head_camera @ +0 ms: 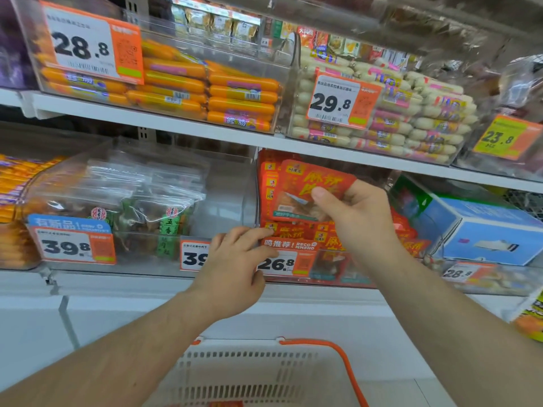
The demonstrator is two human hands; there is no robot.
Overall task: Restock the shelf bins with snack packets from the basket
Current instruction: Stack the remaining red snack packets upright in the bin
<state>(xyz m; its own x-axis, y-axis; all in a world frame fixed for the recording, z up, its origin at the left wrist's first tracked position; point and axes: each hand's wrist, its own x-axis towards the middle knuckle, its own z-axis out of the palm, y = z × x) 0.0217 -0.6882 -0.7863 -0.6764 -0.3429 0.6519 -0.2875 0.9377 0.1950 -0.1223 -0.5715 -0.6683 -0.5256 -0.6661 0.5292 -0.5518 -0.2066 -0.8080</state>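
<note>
My right hand (357, 212) pinches a red snack packet (305, 189) with yellow lettering and holds it upright over the clear shelf bin (329, 271) marked 26.8. That bin holds several matching red packets (326, 235). My left hand (235, 265) grips the front edge of the same bin beside its price tag, fingers curled over the rim. The white basket (249, 374) with an orange handle sits below my arms, its contents mostly hidden.
Left of the red bin stands a clear bin of bagged dried snacks (138, 207) priced 39.8. A blue box (487, 230) fills the bin on the right. The shelf above carries orange sausages (205, 86) and pale sausages (411, 118).
</note>
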